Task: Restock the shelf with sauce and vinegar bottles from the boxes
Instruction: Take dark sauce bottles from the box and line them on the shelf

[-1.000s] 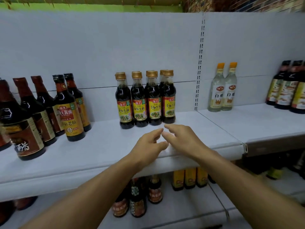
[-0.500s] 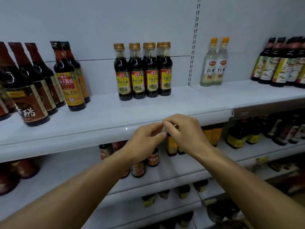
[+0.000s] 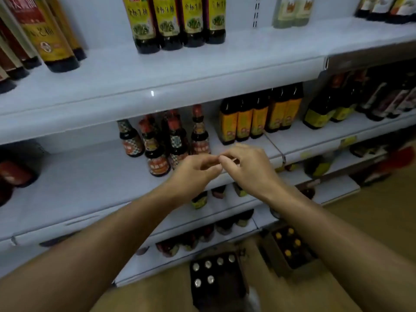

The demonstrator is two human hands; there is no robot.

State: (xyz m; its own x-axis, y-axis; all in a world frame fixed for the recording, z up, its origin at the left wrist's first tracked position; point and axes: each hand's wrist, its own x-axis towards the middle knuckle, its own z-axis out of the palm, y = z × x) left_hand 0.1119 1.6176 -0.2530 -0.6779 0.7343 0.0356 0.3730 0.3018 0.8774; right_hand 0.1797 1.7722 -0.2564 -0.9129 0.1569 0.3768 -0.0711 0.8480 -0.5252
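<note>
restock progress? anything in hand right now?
Done: top shelf already carries yellow-label sauce bottles. In hand: nothing; left hand and right hand meet empty at the fingertips. Left: the silver-cap box and yellow-cap box on the floor hold bottles.

We identify a tan floor (image 3: 378, 217) at the lower right, running in front of the shelf unit (image 3: 94, 181). A white back panel (image 3: 105, 23) closes the rear of the top tier. A slotted vertical upright (image 3: 256, 10) divides this panel into two bays. A thin wire divider (image 3: 273, 143) runs front to back on the second tier. A yellow price tag (image 3: 348, 140) sits on the front edge of that tier, to the right of the divider; its print is too blurred to read. A grey-brown edge strip (image 3: 369, 57) fronts the right bay of the top tier. A pale blurred shape (image 3: 253, 298) lies on the floor at the bottom edge; we cannot identify it.
</note>
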